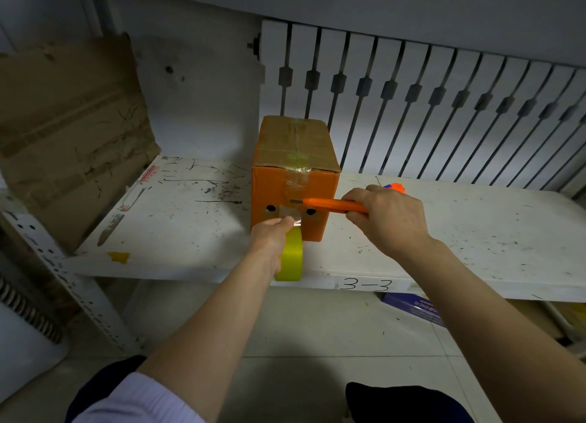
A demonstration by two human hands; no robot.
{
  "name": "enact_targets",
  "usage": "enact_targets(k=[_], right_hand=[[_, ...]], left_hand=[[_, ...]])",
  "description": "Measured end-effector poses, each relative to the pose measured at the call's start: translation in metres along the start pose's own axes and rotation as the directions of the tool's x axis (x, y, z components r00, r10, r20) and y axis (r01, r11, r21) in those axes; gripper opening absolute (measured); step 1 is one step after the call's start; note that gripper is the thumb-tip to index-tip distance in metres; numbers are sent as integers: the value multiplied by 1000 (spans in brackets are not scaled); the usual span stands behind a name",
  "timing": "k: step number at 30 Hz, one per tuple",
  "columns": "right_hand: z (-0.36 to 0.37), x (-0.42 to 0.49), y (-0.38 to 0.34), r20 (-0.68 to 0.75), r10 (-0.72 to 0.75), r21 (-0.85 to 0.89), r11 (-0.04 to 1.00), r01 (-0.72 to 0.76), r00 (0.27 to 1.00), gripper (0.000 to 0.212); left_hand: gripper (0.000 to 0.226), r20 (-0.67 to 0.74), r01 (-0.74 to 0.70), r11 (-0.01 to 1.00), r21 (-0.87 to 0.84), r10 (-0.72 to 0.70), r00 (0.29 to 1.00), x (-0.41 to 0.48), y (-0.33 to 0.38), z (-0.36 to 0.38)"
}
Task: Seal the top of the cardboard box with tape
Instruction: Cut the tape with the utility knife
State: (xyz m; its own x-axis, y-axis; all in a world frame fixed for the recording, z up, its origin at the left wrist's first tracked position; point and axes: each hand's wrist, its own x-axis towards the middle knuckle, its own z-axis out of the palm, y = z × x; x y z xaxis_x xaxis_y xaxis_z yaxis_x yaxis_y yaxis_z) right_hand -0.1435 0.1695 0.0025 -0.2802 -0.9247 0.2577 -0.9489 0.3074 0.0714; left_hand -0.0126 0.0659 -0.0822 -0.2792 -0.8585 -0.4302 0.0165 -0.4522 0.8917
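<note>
An orange cardboard box (pixel 320 187) stands on a white shelf (pixel 190 226), its flaps closed. Clear tape runs along its top seam and down its near face. My left hand (pixel 269 235) grips a yellow-green tape roll (pixel 290 257) just below the box's near face, with the clear strip stretched up to the box. My right hand (pixel 387 219) holds an orange utility knife (pixel 333 205) level, its blade tip against the tape strip on the near face.
A flattened brown cardboard sheet (pixel 69 130) leans at the left end of the shelf. A small orange and blue object (pixel 394 187) lies behind my right hand. White slatted panels line the back. The shelf edge is marked 3-3. Boxes sit on the floor below right.
</note>
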Motion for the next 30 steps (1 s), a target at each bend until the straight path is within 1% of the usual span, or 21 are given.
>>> enact_targets(k=[2, 3, 6, 8, 10, 13, 18, 20, 22, 25, 28, 30], right_hand=[[3, 0, -3, -2, 0, 16, 1000, 0, 1000, 31], [5, 0, -6, -5, 2, 29, 1000, -2, 1000, 31], [15, 1, -15, -9, 2, 93, 996, -2, 1000, 29], [24, 3, -25, -1, -14, 133, 991, 14, 1000, 29], [32, 4, -33, 8, -31, 163, 986, 29, 999, 29], [41, 9, -50, 49, -52, 203, 978, 41, 997, 28], [56, 14, -78, 84, -98, 267, 961, 73, 992, 28], [60, 15, -84, 88, -99, 269, 960, 72, 991, 27], [65, 15, -86, 93, -103, 270, 960, 74, 990, 27], [71, 17, -88, 103, -102, 262, 962, 72, 989, 26], [75, 18, -87, 114, -93, 261, 964, 60, 989, 26], [78, 16, -87, 134, -83, 265, 963, 45, 987, 26]], left_hand=[[8, -10, 22, 1000, -7, -22, 1000, -3, -2, -6], [7, -23, 29, 1000, -9, -29, 999, -3, -4, -10], [17, -112, 35, 999, -10, -35, 993, 1, -7, -30], [17, -160, 50, 999, 12, -48, 986, 3, -7, -46], [15, -146, 100, 994, 36, -94, 985, 3, -5, -62], [13, -122, 133, 988, 74, -123, 985, 3, -9, -90], [21, -195, 192, 974, 119, -167, 967, 21, -40, -133], [15, -216, 188, 976, 112, -161, 963, 51, -61, -145], [16, -205, 201, 975, 93, -179, 962, 69, -73, -146], [26, -189, 218, 971, 96, -197, 962, 57, -64, -137], [20, -200, 246, 966, 80, -226, 953, 54, -60, -132], [20, -232, 252, 964, 90, -225, 946, 52, -60, -129]])
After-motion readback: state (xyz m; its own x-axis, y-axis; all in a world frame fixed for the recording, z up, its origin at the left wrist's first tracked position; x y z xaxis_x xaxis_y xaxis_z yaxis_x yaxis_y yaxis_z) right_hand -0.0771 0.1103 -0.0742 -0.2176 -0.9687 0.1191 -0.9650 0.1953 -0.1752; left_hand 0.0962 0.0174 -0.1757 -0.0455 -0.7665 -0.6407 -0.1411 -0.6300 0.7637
